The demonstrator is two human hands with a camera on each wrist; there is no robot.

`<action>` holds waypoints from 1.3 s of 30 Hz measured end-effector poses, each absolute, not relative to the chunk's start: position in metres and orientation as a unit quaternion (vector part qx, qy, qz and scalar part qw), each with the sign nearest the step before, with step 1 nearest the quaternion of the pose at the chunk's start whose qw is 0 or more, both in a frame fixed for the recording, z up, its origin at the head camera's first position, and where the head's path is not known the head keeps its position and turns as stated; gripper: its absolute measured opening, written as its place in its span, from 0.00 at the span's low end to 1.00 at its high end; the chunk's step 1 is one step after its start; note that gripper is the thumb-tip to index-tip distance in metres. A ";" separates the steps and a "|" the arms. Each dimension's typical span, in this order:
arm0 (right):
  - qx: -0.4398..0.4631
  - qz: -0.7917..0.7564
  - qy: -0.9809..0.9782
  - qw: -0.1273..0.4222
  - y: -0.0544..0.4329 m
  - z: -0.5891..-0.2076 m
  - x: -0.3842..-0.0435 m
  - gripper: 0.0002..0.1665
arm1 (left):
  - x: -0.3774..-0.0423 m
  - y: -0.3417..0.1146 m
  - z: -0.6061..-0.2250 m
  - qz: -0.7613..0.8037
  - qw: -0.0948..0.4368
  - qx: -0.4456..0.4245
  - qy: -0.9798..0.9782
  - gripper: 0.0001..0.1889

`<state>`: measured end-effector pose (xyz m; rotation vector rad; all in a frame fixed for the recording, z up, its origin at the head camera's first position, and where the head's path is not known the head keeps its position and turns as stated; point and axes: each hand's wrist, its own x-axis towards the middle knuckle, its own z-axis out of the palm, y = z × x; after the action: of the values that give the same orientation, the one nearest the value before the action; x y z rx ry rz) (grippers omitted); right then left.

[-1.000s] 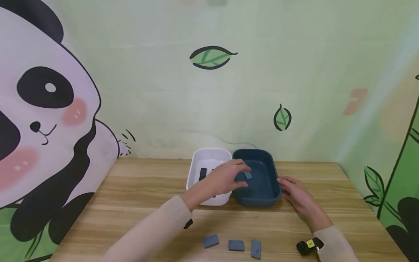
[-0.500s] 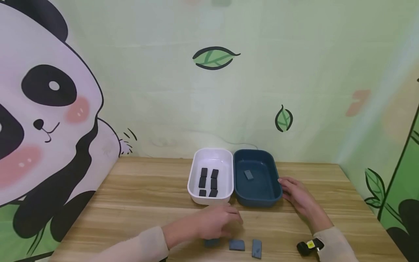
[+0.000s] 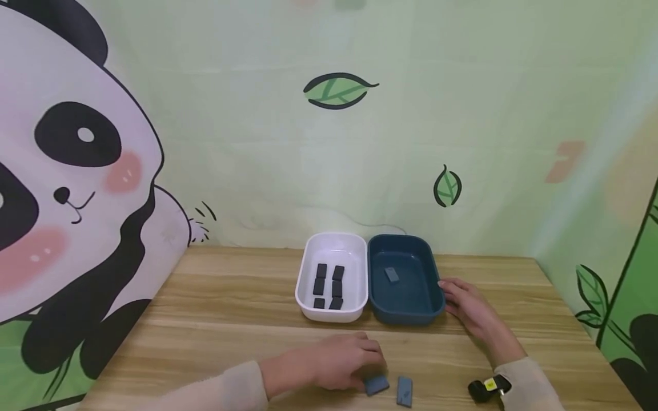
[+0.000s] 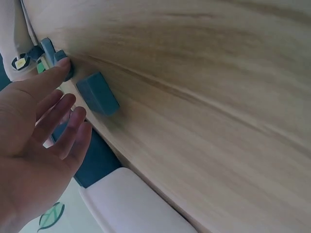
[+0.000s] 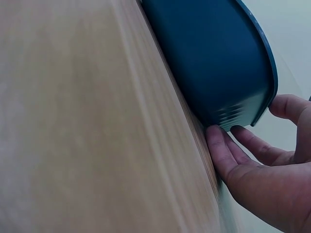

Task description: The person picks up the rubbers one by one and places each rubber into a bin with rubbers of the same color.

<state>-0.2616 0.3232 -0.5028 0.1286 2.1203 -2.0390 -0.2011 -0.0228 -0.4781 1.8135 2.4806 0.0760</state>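
Note:
Over the near tabletop, my left hand (image 3: 344,362) reaches beside a small blue-grey block (image 3: 377,385). In the left wrist view its thumb touches that block, while the other fingers are loosely bent and apart from it. A second block (image 4: 97,92) lies just beyond the fingertips, hidden by the hand in the head view. Right of the touched block is a third one (image 3: 404,391). My right hand (image 3: 470,308) rests against the right side of the dark blue bin (image 3: 406,317). Its thumb meets the rim; the other fingertips touch the lower outer wall.
A white bin (image 3: 331,314) stands left of the dark blue one, with several black blocks (image 3: 336,288) inside. One blue-grey block (image 3: 392,275) lies in the dark blue bin. Behind the wooden table (image 3: 216,285) hangs a panda-print backdrop (image 3: 247,142).
My left hand has moved from over the dark blue bin down to the near blocks. The middle block has turned and shifted slightly right. My right hand has stayed by the bin.

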 end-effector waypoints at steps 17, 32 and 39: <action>0.043 -0.683 0.722 0.103 0.322 -0.503 -0.263 0.41 | -0.200 -0.019 -0.480 0.058 0.066 0.589 0.803 0.22; 0.049 -0.689 0.716 0.103 0.325 -0.506 -0.261 0.41 | -0.204 -0.014 -0.476 0.073 0.045 0.594 0.800 0.20; 0.048 -0.689 0.717 0.094 0.325 -0.506 -0.262 0.39 | -0.224 -0.006 -0.434 0.117 0.012 0.549 0.827 0.20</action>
<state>-0.2622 0.3251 -0.5059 0.1420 2.1259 -2.0440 -0.2237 -0.0058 -0.4337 1.7126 2.5796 0.3635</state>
